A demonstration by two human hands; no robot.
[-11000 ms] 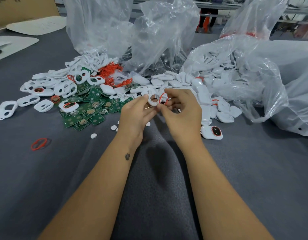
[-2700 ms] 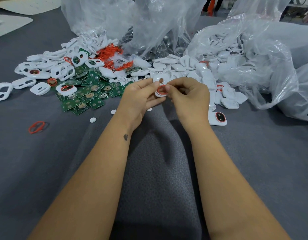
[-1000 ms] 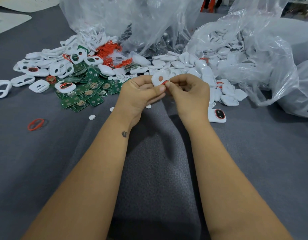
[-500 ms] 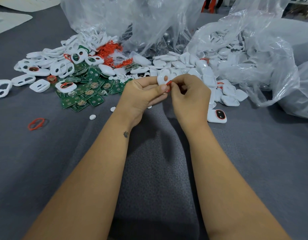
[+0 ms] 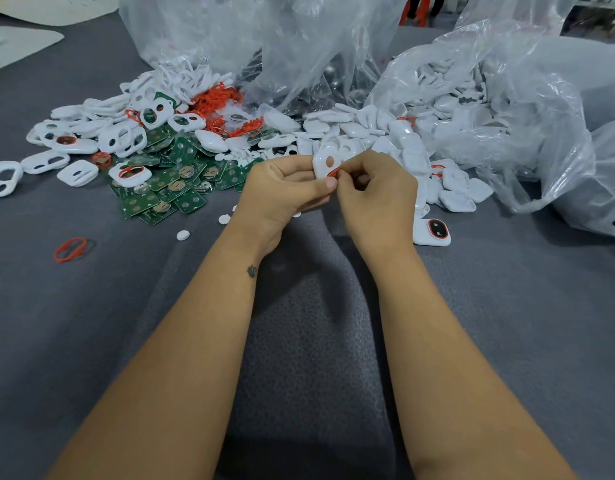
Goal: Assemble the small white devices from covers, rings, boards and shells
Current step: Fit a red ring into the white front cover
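My left hand (image 5: pixel 284 192) grips a small white cover (image 5: pixel 323 164) upright above the grey cloth. Against that cover's lower edge, my right hand (image 5: pixel 377 195) pinches an orange ring (image 5: pixel 333 172), of which only a short arc shows between my fingertips. Behind my hands lie heaps of parts: white covers (image 5: pixel 119 133), green boards (image 5: pixel 174 188), orange rings (image 5: pixel 216 98) and white shells (image 5: pixel 378 129). One assembled white device (image 5: pixel 432 232) with an orange-rimmed dark window lies just right of my right wrist.
Clear plastic bags (image 5: pixel 506 109) stand at the back and right, one spilling white shells. A loose orange ring (image 5: pixel 70 249) lies on the grey cloth (image 5: pixel 316 341) at left. Small white discs (image 5: pixel 183 234) are scattered near my left wrist.
Over the last second both hands stayed together; the cover tilted more upright in my left hand and my right fingers shifted the orange ring along its lower edge.
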